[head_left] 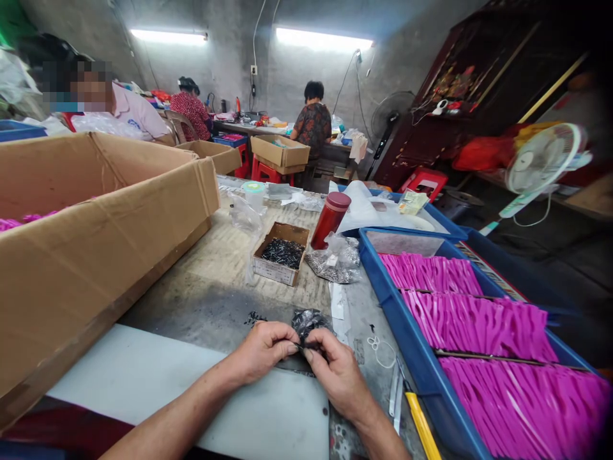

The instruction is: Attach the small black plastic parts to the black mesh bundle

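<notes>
My left hand (268, 348) and my right hand (332, 364) meet over the near part of the table, both closed in a pinch. A small black piece (301, 347) shows between the fingertips; its exact kind is too small to tell. Just beyond the fingers lies a clear plastic bag (309, 318) with dark contents, partly hidden by my hands. Some loose black bits (256, 317) are on the tabletop to its left. Farther back stands a small open cardboard box (274, 271) filled with short dark pins or similar pieces.
A large cardboard carton (110, 236) stands left. At right, a blue crate (405, 332) holds rows of magenta plastic pieces. A red flask (330, 220), a bag of small metal parts (335, 259), a yellow-handled tool (422, 425) and a white string loop (382, 353) are around. Several people sit beyond.
</notes>
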### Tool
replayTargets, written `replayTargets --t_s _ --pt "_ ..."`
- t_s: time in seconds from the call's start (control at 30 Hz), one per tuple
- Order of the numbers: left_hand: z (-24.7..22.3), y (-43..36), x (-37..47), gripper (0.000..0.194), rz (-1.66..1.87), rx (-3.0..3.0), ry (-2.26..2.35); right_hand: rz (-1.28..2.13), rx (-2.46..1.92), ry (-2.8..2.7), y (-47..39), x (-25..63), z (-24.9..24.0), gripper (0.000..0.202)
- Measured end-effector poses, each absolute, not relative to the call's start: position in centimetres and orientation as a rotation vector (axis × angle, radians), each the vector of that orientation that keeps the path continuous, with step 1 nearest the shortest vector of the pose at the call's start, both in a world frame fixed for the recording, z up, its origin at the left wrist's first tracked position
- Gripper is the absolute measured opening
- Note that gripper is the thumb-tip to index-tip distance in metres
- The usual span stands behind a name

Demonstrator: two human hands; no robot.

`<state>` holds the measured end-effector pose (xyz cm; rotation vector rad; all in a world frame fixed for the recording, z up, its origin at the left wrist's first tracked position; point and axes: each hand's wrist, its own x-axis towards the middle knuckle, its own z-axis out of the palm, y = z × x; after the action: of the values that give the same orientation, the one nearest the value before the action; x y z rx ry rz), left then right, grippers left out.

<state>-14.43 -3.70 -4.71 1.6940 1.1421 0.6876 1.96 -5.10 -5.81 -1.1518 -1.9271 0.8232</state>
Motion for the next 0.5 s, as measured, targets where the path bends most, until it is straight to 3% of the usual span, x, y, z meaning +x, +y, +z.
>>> replayTargets --t_s 0.5 --pt "-4.92 -3.88 -14.42 0.014 0.651 1.784 1.133 0.908 -1.13 -1.989 -5.08 2.03 -5.3 0.012"
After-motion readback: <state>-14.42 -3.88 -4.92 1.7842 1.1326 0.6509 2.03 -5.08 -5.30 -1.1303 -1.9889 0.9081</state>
